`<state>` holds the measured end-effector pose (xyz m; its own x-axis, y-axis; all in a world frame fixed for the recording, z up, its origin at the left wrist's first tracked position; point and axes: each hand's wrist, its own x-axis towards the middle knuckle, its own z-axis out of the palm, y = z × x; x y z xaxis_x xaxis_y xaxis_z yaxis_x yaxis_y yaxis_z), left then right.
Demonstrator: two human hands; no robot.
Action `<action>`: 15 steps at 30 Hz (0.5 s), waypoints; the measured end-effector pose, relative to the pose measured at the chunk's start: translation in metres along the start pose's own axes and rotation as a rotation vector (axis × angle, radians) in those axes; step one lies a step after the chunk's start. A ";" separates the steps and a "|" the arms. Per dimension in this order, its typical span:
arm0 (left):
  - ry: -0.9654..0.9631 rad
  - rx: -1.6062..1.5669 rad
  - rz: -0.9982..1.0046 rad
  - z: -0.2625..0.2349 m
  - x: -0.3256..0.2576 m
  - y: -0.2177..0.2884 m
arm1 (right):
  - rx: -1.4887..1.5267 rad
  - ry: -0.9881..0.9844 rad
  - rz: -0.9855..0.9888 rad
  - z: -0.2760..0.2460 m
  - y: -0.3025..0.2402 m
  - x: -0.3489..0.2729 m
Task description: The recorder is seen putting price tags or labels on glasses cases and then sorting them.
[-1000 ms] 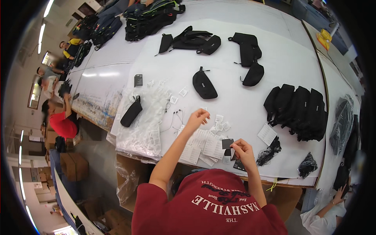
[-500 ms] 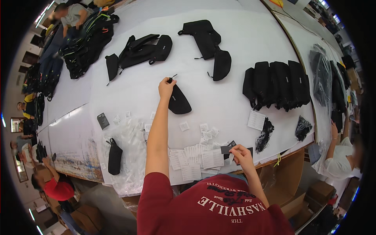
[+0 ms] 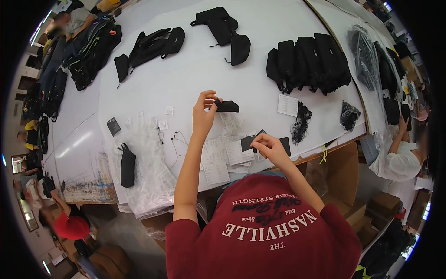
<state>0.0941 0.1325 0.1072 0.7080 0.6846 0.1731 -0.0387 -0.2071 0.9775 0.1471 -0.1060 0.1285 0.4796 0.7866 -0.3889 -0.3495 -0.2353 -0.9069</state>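
My left hand [image 3: 204, 113] pinches one end of a small black zip pouch [image 3: 227, 106], raised over the table and seen nearly edge-on, pointing right. Below it lies a spread of white printed slips [image 3: 216, 160]. My right hand [image 3: 272, 149] is closed, thumb against fingers, on a thin black card [image 3: 258, 138] at the right end of the slips. More black cards [image 3: 284, 146] lie beside that hand. How much of the card sits inside the fingers is hidden. Another black pouch [image 3: 127, 166] rests on clear plastic bags [image 3: 151, 172] to the left.
Black bags [image 3: 155, 47] and joined black pouches [image 3: 223, 32] lie across the white table [image 3: 186, 79]. A row of black pouches [image 3: 306, 63] stands at right, above bundles of black cords [image 3: 301, 122]. Co-workers are at both sides; cardboard boxes [image 3: 378, 204] stand below right.
My left hand has drawn the pouch closer and to the right, turning it from face-on to edge-on. The right hand stays by the black cards. The whole view has shifted slightly.
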 end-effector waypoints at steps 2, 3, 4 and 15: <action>0.041 0.126 -0.070 -0.003 -0.002 0.018 | -0.021 -0.029 -0.021 -0.002 -0.006 -0.009; 0.075 0.248 -0.144 -0.007 -0.003 0.023 | -0.049 -0.006 -0.031 -0.003 -0.011 -0.014; 0.072 0.262 -0.152 -0.013 -0.004 0.022 | -0.075 0.019 -0.043 -0.003 -0.013 -0.018; -0.215 -0.184 -0.320 0.025 -0.100 0.063 | -0.516 0.315 -0.406 0.007 -0.039 -0.053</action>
<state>0.0389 0.0336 0.1485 0.8351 0.5285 -0.1522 0.0955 0.1331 0.9865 0.1300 -0.1349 0.1858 0.7269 0.6858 0.0366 0.2919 -0.2603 -0.9204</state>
